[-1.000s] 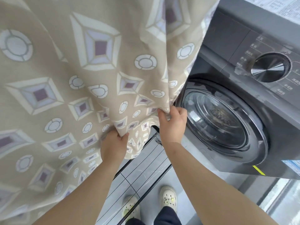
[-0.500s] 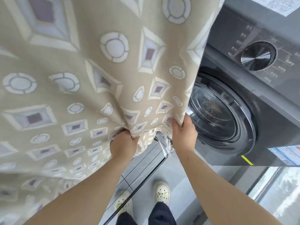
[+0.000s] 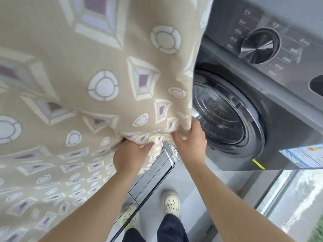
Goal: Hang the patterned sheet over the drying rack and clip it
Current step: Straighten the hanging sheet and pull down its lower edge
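Patterned sheet [image 3: 87,75]: beige fabric printed with white rings and purple-centred diamonds. It fills the view from 7 o'clock round to 12 o'clock and hangs in folds, its lower edge gathered near the centre, directly above the corner of the drying rack [image 3: 153,173].

Your left hand [image 3: 129,158], just toward 7 o'clock from the centre, clenches a bunch of the sheet's lower edge, with the fingers curled into the cloth and the thumb laid across it. Your right hand [image 3: 190,145], just beside it toward 4 o'clock, grasps the sheet's hanging side edge. Its fingertips are tucked under the fabric, so the exact pinch is hidden.

The drying rack shows as thin black rails running from the centre down toward 6 o'clock. Its corner, between your two hands, is wrapped in crinkled silvery film [image 3: 172,154].

A dark grey washing machine [image 3: 279,119] occupies 1 to 4 o'clock, with a round glass door [image 3: 225,110] just beside your right hand, a metal dial [image 3: 260,45] at 2 o'clock and a coloured label [image 3: 304,157] at 4 o'clock.

At 6 o'clock, your pale perforated shoes [image 3: 170,203] stand on the grey floor [image 3: 201,198].
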The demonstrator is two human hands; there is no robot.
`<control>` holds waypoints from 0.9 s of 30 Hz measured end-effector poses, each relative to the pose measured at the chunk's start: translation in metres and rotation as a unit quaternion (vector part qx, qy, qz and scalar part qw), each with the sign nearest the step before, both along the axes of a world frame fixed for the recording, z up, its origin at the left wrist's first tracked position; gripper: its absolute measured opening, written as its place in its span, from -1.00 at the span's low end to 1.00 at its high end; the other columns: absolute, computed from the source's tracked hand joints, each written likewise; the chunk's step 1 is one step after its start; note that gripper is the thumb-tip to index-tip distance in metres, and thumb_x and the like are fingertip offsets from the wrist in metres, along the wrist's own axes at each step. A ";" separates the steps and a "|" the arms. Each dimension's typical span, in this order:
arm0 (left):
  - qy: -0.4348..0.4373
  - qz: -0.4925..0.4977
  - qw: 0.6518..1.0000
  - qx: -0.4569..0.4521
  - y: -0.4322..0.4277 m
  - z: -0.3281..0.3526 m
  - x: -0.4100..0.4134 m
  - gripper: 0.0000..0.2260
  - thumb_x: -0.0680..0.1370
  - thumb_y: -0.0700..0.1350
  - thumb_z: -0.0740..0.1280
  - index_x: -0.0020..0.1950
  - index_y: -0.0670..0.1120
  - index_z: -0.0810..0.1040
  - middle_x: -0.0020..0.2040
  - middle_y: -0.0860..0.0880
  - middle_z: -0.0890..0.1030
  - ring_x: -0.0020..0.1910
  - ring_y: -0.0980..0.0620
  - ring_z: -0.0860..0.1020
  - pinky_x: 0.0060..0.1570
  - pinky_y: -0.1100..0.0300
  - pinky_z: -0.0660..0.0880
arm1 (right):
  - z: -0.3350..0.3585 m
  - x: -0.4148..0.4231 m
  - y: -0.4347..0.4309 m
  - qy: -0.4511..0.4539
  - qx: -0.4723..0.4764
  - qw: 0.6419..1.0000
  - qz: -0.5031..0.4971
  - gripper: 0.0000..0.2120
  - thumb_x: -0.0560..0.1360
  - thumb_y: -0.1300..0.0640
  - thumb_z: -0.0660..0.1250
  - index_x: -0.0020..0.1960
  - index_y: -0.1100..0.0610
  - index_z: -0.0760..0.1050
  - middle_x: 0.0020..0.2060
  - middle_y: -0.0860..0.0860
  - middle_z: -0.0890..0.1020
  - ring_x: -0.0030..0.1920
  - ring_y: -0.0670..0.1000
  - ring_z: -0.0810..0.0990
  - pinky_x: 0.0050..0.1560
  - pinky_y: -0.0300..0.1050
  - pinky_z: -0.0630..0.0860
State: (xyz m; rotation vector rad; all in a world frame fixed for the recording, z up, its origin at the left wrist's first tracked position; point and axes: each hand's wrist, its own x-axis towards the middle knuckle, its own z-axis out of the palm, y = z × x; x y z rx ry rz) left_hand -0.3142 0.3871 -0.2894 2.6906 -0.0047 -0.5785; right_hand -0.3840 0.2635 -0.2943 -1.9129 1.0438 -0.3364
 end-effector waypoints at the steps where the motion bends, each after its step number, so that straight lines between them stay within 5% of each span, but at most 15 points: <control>1: -0.025 0.003 1.000 -0.017 -0.001 0.008 0.000 -0.57 0.41 0.20 0.39 0.01 -0.16 0.59 -0.07 -0.09 0.63 0.07 -0.13 0.55 -0.10 0.12 0.41 | 0.007 0.004 -0.001 -0.023 0.011 1.000 0.010 -0.56 0.39 0.09 0.41 0.23 0.05 0.39 0.01 -0.04 0.55 0.06 0.06 0.46 0.18 0.06 0.36; 3: -0.071 0.035 0.994 -0.070 -0.002 0.025 0.001 -0.55 0.40 0.18 0.41 0.08 -0.13 0.51 -0.04 -0.03 0.61 0.09 -0.10 0.53 -0.09 0.09 0.38 | 0.022 0.014 -0.003 -0.064 0.028 0.997 0.015 -0.55 0.38 0.08 0.42 0.22 -0.01 0.38 -0.08 -0.12 0.54 0.01 0.06 0.49 0.19 0.10 0.38; 7: -0.113 0.059 0.987 -0.098 -0.006 0.035 0.015 -0.71 0.53 0.09 0.27 -0.04 -0.15 0.44 -0.13 -0.01 0.58 -0.01 -0.12 0.54 -0.19 0.13 0.31 | 0.037 0.028 -0.013 -0.088 0.005 0.996 0.027 -0.86 0.47 0.12 0.35 -0.15 -0.04 0.39 -0.34 -0.20 0.47 -0.11 0.07 0.50 0.06 0.10 0.44; 10: -0.135 0.027 0.988 -0.075 -0.007 0.030 0.027 -0.71 0.57 0.02 0.23 -0.14 -0.20 0.54 -0.19 -0.11 0.62 -0.07 -0.18 0.56 -0.24 0.14 0.30 | 0.034 0.027 -0.016 -0.088 -0.024 0.996 0.020 -0.63 0.50 0.17 0.32 -0.34 -0.09 0.20 -0.43 -0.17 0.37 -0.24 0.03 0.38 -0.13 -0.03 0.36; 18: -0.118 -0.006 0.990 -0.082 -0.015 0.014 0.032 -0.73 0.56 0.00 0.25 -0.28 -0.12 0.46 -0.31 -0.05 0.51 -0.13 -0.17 0.52 -0.29 0.15 0.28 | 0.022 0.029 -0.030 -0.068 -0.036 0.997 0.010 -0.53 0.50 0.21 0.32 -0.38 -0.06 0.09 -0.48 -0.12 0.26 -0.40 -0.11 0.24 -0.26 -0.15 0.13; 27: -0.094 0.007 0.992 -0.080 -0.020 0.007 0.031 -0.75 0.56 -0.01 0.24 -0.17 -0.16 0.54 -0.15 -0.12 0.61 -0.09 -0.19 0.54 -0.22 0.13 0.34 | 0.010 0.032 -0.033 -0.041 -0.030 0.999 0.016 -0.56 0.50 0.16 0.33 -0.37 -0.03 0.11 -0.44 -0.12 0.31 -0.28 0.05 0.33 -0.16 -0.05 0.30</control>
